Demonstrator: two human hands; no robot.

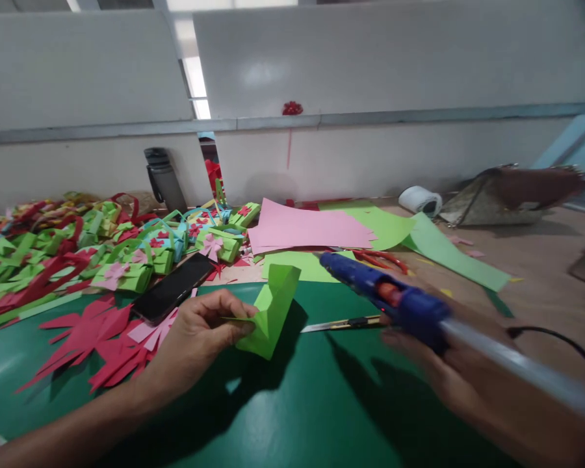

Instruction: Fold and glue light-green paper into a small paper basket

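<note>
Between the thumb and fingers of my left hand (202, 331) is a folded piece of light green paper (275, 305), held up above the green mat (273, 416). My right hand (448, 370) is wrapped round a blue glue gun (390, 292), and a clear glue stick (511, 361) runs out of its back end. The nozzle points left towards the paper, apart from it. Below and between the hands lies a utility knife (346, 324) with its blade out. Red paper cut-outs (90, 328) and a pink cut-out (151, 331) rest beside my left forearm.
A black phone (175, 286) lies by many small green paper bags (131, 270) at left. Behind stand a grey bottle (164, 179) and a white partition. Pink sheets (307, 227), green sheets, orange-handled scissors (380, 260), a white roll (419, 201) and a handbag (507, 195) are further back.
</note>
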